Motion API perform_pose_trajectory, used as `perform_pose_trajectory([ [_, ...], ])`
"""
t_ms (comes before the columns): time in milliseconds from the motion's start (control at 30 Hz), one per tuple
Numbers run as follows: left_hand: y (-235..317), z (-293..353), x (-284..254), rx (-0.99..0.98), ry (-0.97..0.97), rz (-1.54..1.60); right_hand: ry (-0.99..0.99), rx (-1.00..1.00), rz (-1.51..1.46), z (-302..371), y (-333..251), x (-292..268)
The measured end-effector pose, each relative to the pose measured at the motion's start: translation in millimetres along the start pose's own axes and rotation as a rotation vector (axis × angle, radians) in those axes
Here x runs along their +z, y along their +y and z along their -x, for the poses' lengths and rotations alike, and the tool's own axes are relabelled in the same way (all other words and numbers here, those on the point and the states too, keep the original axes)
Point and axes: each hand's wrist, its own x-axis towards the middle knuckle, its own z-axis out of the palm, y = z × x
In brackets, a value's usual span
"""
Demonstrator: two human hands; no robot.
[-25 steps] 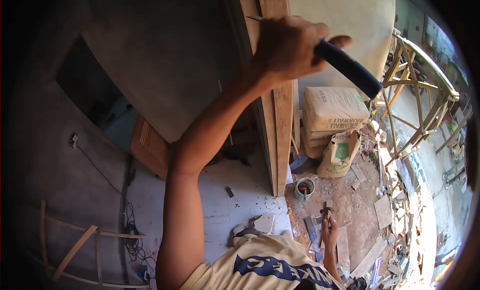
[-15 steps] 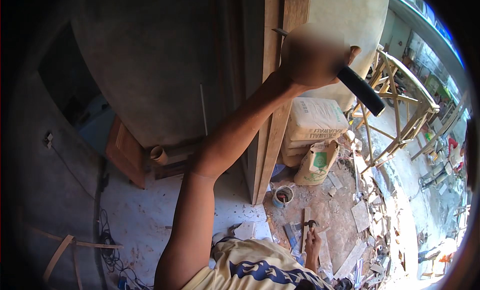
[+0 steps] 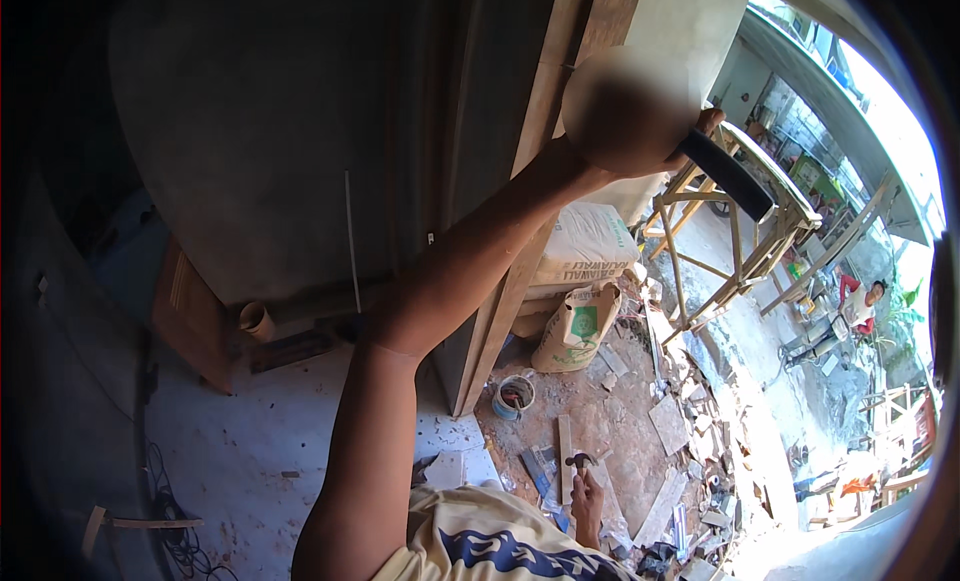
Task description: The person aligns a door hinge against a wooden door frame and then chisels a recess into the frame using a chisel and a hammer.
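Note:
My left arm reaches up across the view, and a blurred patch covers most of my left hand (image 3: 640, 131). The hand is wrapped round a black-handled tool (image 3: 732, 179); the black end slants down to the right, while its other end is hidden. Behind the hand rises a wooden door frame (image 3: 530, 151); whether the tool touches it cannot be made out. Low in the picture, in front of my yellow and navy shirt, my right hand (image 3: 588, 506) grips a claw hammer (image 3: 580, 463) by its handle, head upward.
Cement sacks (image 3: 585, 246) lie stacked beyond the frame, near a bucket (image 3: 514, 396). Broken tiles and rubble (image 3: 670, 426) cover the ground. A wooden trestle (image 3: 740, 221) stands at right, with a person (image 3: 858, 309) farther off. A brown panel (image 3: 190, 316) leans at left.
My view has swung, so the frame, sacks and bucket sit farther left in the picture. The tool's narrow tip, seen before at the frame, is no longer visible. Both hands keep their grip.

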Motion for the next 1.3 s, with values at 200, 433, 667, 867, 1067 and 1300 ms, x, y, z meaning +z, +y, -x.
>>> perform_pose_trajectory([
  [200, -3, -12, 3, 0.014, 0.038, -0.027, -0.075, 0.165, 0.004, 9, -35, -13],
  [433, -4, -19, 0, -0.124, -0.048, -0.036, -0.095, 0.153, 0.062, 7, -26, -21],
  [667, -12, -14, 4, -0.146, -0.011, 0.006, -0.090, 0.142, 0.072, 10, -47, -25],
  [867, -11, -15, 4, -0.119, 0.013, -0.006, -0.096, 0.154, 0.095, 11, -44, -25],
  [1067, -13, -16, 8, -0.089, 0.076, -0.043, -0.137, 0.116, 0.149, 12, -31, -25],
  [1300, -15, -14, 10, -0.101, 0.065, -0.014, -0.168, 0.155, 0.147, 14, -33, -21],
])
